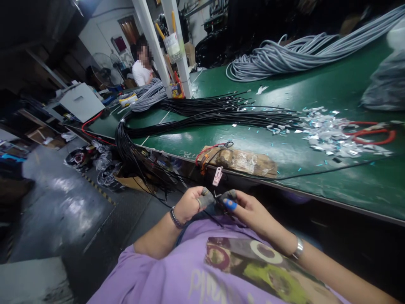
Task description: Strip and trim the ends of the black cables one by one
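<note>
Just in front of my lap, both hands pinch at a thin black cable (217,221). A short pale tip of it shows between the fingertips. My left hand (193,202) is closed on the cable, its fingers covered in grey wraps. Close beside it, my right hand (244,206) is also closed on the cable, with a blue wrap on one finger. The exact grip is partly hidden by the fingers. A pink clip (217,176) hangs at the table edge just beyond the hands.
On the green table (183,143) lie a bundle of black cables (190,120), a worn wooden block (249,162), scraps of foil (325,133), red-handled scissors (373,136) and grey cable coils (268,59). A white post (152,42) rises behind. A person (142,69) sits farther back.
</note>
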The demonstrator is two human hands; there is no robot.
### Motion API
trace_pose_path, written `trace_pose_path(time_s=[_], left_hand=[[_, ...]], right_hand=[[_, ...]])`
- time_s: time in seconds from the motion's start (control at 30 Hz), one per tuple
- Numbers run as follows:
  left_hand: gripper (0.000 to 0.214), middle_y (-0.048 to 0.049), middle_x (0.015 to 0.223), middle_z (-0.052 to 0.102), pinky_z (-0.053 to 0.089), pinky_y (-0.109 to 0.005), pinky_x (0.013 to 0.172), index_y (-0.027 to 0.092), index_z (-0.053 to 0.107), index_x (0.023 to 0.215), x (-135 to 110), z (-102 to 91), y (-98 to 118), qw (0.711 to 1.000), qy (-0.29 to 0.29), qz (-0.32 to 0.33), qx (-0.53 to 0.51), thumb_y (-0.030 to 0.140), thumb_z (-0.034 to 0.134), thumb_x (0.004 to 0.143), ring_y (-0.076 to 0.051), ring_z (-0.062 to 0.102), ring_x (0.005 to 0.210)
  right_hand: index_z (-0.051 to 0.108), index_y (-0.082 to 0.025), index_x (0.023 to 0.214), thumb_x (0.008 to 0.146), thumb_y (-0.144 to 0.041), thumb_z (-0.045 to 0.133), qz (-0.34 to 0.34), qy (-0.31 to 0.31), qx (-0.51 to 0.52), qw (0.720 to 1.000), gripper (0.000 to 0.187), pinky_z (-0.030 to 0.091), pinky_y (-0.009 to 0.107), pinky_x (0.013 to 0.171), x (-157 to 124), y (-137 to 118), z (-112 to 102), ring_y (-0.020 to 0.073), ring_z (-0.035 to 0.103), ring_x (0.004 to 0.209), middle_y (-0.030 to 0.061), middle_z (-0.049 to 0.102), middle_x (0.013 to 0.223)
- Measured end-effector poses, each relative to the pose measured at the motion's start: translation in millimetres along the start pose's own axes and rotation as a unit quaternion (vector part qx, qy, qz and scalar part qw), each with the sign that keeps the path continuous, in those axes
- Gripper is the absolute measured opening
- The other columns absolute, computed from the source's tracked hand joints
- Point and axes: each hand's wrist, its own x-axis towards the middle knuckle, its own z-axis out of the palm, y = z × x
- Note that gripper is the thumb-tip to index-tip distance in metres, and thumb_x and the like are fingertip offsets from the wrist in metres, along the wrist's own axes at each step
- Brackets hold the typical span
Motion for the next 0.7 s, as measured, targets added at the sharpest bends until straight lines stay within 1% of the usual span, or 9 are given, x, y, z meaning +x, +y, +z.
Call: trace_pose_path(time_s=[0.07, 0.17, 0.27, 0.37, 0.47, 0.5, 0.57, 0.63, 0.7], left_hand=[[0.060, 0.0081, 0.045, 0.040, 0.017, -0.020, 0.041, 0.014, 0.052, 0.062, -0.5, 1.1, -1.7, 1.000, -0.008, 0.006, 0.013, 0.066, 0.077, 0.047, -0.002, 0.028, 0.039], [0.056, 0.0071, 0.043, 0.042, 0.021, -0.020, 0.041, 0.014, 0.056, 0.065, -1.1, 0.7, -4.2, 0.998, -0.025, 0.003, 0.052, 0.065, 0.075, 0.053, -0.003, 0.032, 0.038], [0.055, 0.0035, 0.046, 0.052, 0.033, -0.020, 0.045, 0.014, 0.057, 0.064, -1.8, -0.9, -5.6, 0.997, -0.035, 0.009, 0.068, 0.064, 0.076, 0.053, -0.006, 0.043, 0.042], [0.055, 0.0016, 0.050, 0.056, 0.037, -0.021, 0.048, 0.013, 0.057, 0.063, -2.5, -1.8, -7.2, 0.997, -0.054, 0.024, 0.050, 0.063, 0.078, 0.051, -0.006, 0.046, 0.045], [0.054, 0.0011, 0.048, 0.056, 0.037, -0.021, 0.048, 0.012, 0.057, 0.061, -2.2, -3.2, -10.4, 0.995, -0.092, 0.025, 0.030, 0.061, 0.080, 0.050, -0.006, 0.046, 0.043], [0.054, 0.0009, 0.048, 0.056, 0.037, -0.021, 0.048, 0.012, 0.057, 0.060, -1.7, -3.9, -11.7, 0.994, -0.102, 0.025, 0.023, 0.060, 0.080, 0.050, -0.006, 0.046, 0.043], [0.054, 0.0005, 0.048, 0.056, 0.037, -0.021, 0.047, 0.012, 0.058, 0.061, -0.4, -5.5, -13.7, 0.994, -0.110, 0.027, 0.006, 0.060, 0.081, 0.050, -0.006, 0.046, 0.042], [0.054, 0.0003, 0.049, 0.056, 0.035, -0.020, 0.046, 0.011, 0.059, 0.064, 1.0, -6.5, -14.6, 0.994, -0.109, 0.031, -0.008, 0.060, 0.080, 0.051, -0.006, 0.045, 0.042], [0.055, 0.0008, 0.048, 0.055, 0.033, -0.020, 0.045, 0.011, 0.059, 0.065, 1.8, -6.6, -13.9, 0.993, -0.109, 0.036, -0.012, 0.060, 0.080, 0.052, -0.006, 0.044, 0.041]], right_hand=[[0.058, -0.019, 0.074, 0.068, -0.058, 0.067, 0.011, 0.018, 0.010, 1.000, 0.040, 0.041, 0.025, 0.051, 0.9, 1.8, -1.5, 0.0119, 0.046, 0.055, -0.0021, 0.055, 0.062], [0.057, -0.019, 0.069, 0.063, -0.055, 0.073, 0.021, 0.021, 0.027, 0.999, 0.040, 0.037, 0.024, 0.048, 2.5, 2.3, -0.6, 0.0097, 0.042, 0.052, -0.0037, 0.052, 0.059], [0.054, -0.019, 0.068, 0.062, -0.053, 0.074, 0.076, 0.002, 0.097, 0.992, 0.040, 0.027, 0.020, 0.041, 4.0, 2.4, 2.2, 0.0060, 0.032, 0.044, -0.0075, 0.044, 0.051], [0.047, -0.021, 0.068, 0.062, -0.048, 0.077, 0.157, -0.047, 0.213, 0.963, 0.041, 0.016, 0.017, 0.037, 5.3, 4.6, 3.9, 0.0033, 0.022, 0.038, -0.0119, 0.034, 0.044], [0.043, -0.021, 0.068, 0.056, -0.038, 0.083, 0.206, -0.123, 0.300, 0.923, 0.045, 0.012, 0.015, 0.036, 6.7, 8.9, 4.0, 0.0017, 0.018, 0.038, -0.0135, 0.032, 0.043], [0.043, -0.021, 0.068, 0.055, -0.036, 0.084, 0.209, -0.142, 0.318, 0.914, 0.046, 0.011, 0.015, 0.036, 7.2, 10.4, 3.9, 0.0012, 0.018, 0.038, -0.0133, 0.033, 0.043], [0.045, -0.020, 0.070, 0.056, -0.036, 0.085, 0.201, -0.159, 0.348, 0.902, 0.046, 0.010, 0.014, 0.035, 7.9, 13.1, 3.6, 0.0007, 0.019, 0.038, -0.0114, 0.039, 0.047], [0.047, -0.019, 0.070, 0.059, -0.041, 0.083, 0.190, -0.158, 0.362, 0.899, 0.044, 0.010, 0.014, 0.034, 8.5, 14.5, 3.1, 0.0003, 0.020, 0.038, -0.0092, 0.044, 0.051], [0.048, -0.018, 0.071, 0.060, -0.045, 0.082, 0.187, -0.154, 0.359, 0.902, 0.045, 0.011, 0.014, 0.033, 8.5, 14.7, 2.3, 0.0000, 0.021, 0.038, -0.0080, 0.046, 0.053]])
